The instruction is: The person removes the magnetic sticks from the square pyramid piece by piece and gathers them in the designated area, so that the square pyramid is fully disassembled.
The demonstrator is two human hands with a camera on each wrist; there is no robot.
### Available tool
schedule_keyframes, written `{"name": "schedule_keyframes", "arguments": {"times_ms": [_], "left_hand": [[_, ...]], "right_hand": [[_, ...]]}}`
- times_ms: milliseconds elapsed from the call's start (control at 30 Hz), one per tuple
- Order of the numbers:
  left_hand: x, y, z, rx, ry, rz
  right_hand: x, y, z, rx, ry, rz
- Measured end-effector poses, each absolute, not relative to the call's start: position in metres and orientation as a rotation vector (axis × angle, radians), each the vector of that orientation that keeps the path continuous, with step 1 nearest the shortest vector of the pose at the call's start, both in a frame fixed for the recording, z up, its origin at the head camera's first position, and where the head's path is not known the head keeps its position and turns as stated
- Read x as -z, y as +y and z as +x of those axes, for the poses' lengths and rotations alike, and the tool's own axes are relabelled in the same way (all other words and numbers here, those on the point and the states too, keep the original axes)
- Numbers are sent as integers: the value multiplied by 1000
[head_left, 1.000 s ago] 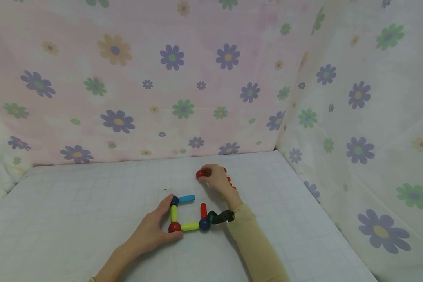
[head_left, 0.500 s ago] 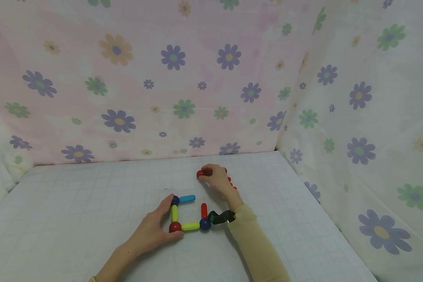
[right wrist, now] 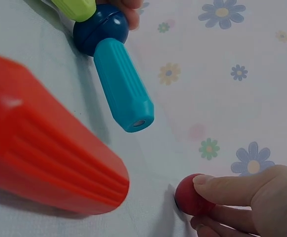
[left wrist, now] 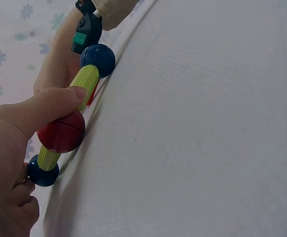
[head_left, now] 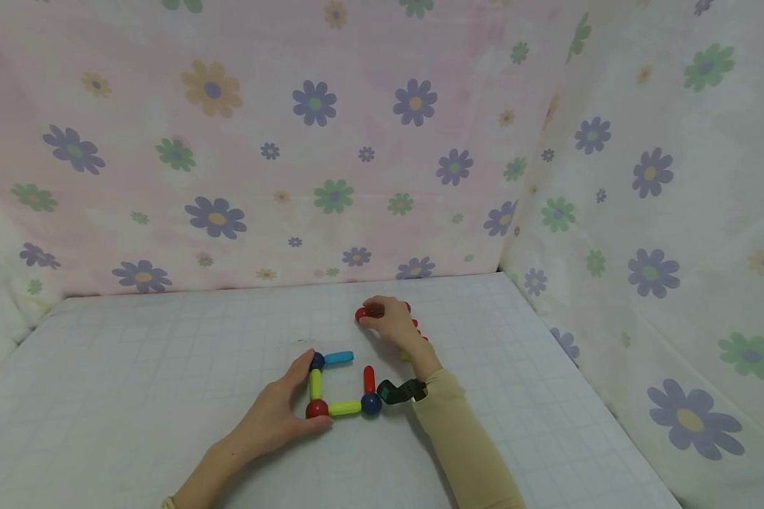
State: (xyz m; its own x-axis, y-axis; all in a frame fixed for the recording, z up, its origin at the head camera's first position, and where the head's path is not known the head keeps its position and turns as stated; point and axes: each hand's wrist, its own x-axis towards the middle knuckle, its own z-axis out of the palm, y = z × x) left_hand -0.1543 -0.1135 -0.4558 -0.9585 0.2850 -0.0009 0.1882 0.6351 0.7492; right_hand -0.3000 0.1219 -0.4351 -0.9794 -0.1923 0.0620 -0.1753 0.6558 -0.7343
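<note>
Magnetic sticks and balls form a three-cornered frame on the table. A red ball [head_left: 316,408] joins two yellow sticks [head_left: 346,408]; blue balls [head_left: 371,404] sit at their other ends. From these extend a light-blue stick [head_left: 339,358] and a red stick [head_left: 369,379], their free ends apart. My left hand [head_left: 269,415] grips the frame's left side, thumb by the red corner ball and fingers at the far blue ball. Farther back, my right hand [head_left: 391,324] pinches another red ball [right wrist: 189,196] at the table surface, clear of the frame.
Several red pieces [head_left: 415,324] and a yellow one [head_left: 404,356] lie partly hidden behind my right hand and wrist. A dark wrist camera [head_left: 400,391] hangs close to the right blue ball. Flowered cloth [head_left: 331,233] walls the white table [head_left: 134,396] at the back and sides.
</note>
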Motion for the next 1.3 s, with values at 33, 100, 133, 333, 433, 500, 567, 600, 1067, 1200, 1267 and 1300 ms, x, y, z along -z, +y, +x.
{"name": "schedule_keyframes", "arguments": {"times_ms": [33,100,133,333,433,500,567,600,1067,1200,1267,1300], "left_hand": [[455,-113,-154,-1231,2731,394],[455,-113,-154,-1229,2731,393],[455,-113,-154,-1229,2730,392],[456,-113,-156,-1233,2738,399],[458,-111,-157,-1240,2740,407],[460,-110,-157,-1240,2740,408],[460,-110,-157,-1238,2738,402],[461,-109,-157,-1235,2740,401],[454,-111,-155,-1221,2737,378],[454,-111,-156,-1227,2732,377],[455,-111,-156,-1223,2736,378],[455,-111,-156,-1223,2738,381]], "right_hand": [[435,122,-300,1254,2841,-316],[435,122,-300,1253,2843,-315],[435,122,-301,1257,2842,-314],[432,126,-302,1303,2848,-326],[421,129,-298,1340,2890,-341],[409,130,-293,1380,2903,-352],[398,131,-285,1410,2902,-382],[393,131,-280,1427,2888,-394],[407,157,-233,1426,2693,-549],[414,166,-222,1404,2654,-566],[417,170,-217,1402,2629,-566],[419,171,-216,1401,2617,-567]]}}
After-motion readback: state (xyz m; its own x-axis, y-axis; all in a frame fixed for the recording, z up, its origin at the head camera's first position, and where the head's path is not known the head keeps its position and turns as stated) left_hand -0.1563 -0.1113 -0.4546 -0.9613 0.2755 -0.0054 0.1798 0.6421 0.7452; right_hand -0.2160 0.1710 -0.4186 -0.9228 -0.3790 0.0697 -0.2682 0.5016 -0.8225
